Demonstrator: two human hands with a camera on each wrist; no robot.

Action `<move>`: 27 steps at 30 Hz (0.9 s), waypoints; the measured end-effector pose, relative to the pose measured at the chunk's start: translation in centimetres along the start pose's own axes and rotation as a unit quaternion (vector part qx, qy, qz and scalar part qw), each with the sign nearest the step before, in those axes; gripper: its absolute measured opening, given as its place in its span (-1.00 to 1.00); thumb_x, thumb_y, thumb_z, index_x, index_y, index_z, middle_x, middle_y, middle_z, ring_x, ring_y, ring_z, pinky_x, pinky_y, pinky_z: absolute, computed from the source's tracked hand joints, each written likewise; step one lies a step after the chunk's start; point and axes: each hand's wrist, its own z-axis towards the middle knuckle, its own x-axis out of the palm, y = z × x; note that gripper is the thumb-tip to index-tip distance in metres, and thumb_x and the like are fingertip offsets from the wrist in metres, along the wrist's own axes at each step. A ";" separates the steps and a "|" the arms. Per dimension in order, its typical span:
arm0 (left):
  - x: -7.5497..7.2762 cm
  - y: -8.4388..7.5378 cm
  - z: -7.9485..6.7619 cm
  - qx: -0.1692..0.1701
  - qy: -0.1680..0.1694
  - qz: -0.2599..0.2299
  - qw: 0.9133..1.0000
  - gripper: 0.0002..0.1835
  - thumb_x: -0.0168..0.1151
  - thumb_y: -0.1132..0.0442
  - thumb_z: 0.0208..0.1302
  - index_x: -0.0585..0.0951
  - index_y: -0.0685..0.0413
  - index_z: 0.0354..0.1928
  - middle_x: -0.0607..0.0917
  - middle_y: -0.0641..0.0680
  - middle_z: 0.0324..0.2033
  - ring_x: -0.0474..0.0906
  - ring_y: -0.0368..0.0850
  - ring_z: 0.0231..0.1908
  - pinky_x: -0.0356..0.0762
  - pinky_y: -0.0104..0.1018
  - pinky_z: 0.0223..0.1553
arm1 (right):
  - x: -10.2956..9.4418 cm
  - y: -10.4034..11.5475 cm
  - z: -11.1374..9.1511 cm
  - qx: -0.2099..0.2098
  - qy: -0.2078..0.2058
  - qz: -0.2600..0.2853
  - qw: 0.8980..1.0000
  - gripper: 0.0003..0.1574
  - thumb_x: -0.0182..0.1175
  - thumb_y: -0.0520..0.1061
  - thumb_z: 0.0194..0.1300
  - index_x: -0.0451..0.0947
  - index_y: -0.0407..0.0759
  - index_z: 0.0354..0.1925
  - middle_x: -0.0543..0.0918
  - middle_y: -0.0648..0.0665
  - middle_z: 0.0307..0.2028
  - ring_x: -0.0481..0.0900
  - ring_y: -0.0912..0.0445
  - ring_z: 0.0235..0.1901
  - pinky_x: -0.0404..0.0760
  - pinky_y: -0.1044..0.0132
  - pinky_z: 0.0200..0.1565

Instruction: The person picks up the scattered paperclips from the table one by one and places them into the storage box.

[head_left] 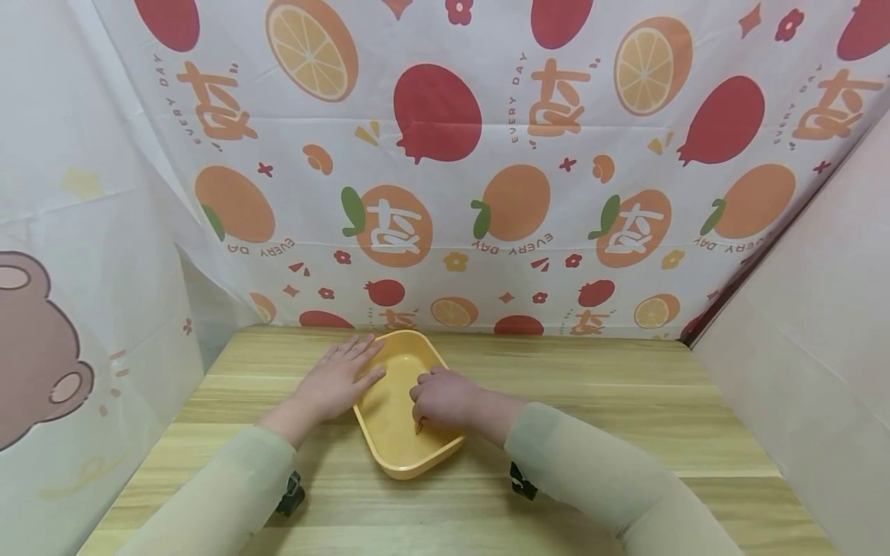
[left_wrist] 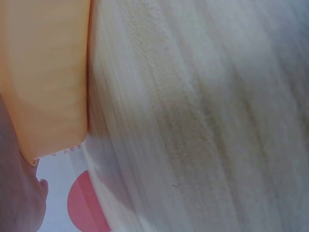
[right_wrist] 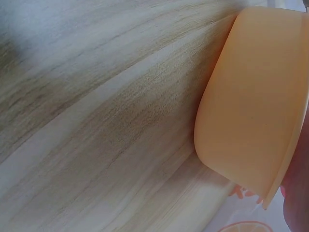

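While the left hand (head_left: 337, 378), fingers extended, rests at the rim of the yellow plastic tray (head_left: 389, 417) on the wood-grain table (head_left: 591, 378), the right hand (head_left: 445, 398) pinches a small thin item (head_left: 419, 427) inside: seemingly mid-job, release not yet done!

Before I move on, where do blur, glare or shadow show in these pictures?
Head view: patterned cloth reads clearly, a small glint inside the yellow tray; left wrist view: tabletop soft and hazy, shadow beside the tray; right wrist view: blur toward the upper-left corner.
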 end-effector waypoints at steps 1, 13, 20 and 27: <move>0.0 0.0 0.0 0.000 0.000 0.000 1.000 -0.27 -0.17 -0.28 0.50 0.16 -0.08 0.55 0.15 0.12 0.52 -0.06 0.25 0.50 -0.13 0.25 0.45 | 0.0 0.0 0.0 0.002 0.002 0.002 1.000 -0.86 0.25 0.24 0.26 0.75 0.47 -0.29 0.55 0.24 -0.34 0.38 0.23 -0.31 0.32 0.35 -0.25; -0.1 -0.1 0.0 0.000 0.002 0.001 1.000 -0.26 -0.19 -0.30 0.49 0.17 -0.07 0.54 0.13 0.11 0.52 -0.07 0.24 0.50 -0.16 0.23 0.46 | 0.0 0.1 0.2 -0.002 0.003 -0.009 1.000 -0.87 0.26 0.21 0.28 0.75 0.49 -0.27 0.57 0.24 -0.31 0.39 0.23 -0.29 0.33 0.35 -0.27; -0.1 -0.2 -0.1 0.001 0.000 0.004 1.000 -0.25 -0.21 -0.31 0.49 0.17 -0.06 0.54 0.13 0.11 0.52 -0.06 0.24 0.50 -0.13 0.23 0.46 | 0.2 -0.2 0.2 0.001 -0.013 0.017 1.000 -0.85 0.29 0.10 0.29 0.76 0.44 -0.32 0.53 0.24 -0.36 0.37 0.24 -0.32 0.31 0.37 -0.29; -0.1 -0.2 -0.2 0.001 -0.002 0.001 1.000 -0.26 -0.21 -0.30 0.50 0.16 -0.07 0.54 0.11 0.09 0.53 -0.07 0.22 0.50 -0.12 0.22 0.46 | -0.4 -1.0 -0.1 0.019 -0.049 0.062 0.997 -0.88 0.35 0.07 0.27 0.78 0.32 -0.23 0.57 0.24 -0.35 0.40 0.24 -0.32 0.31 0.39 -0.32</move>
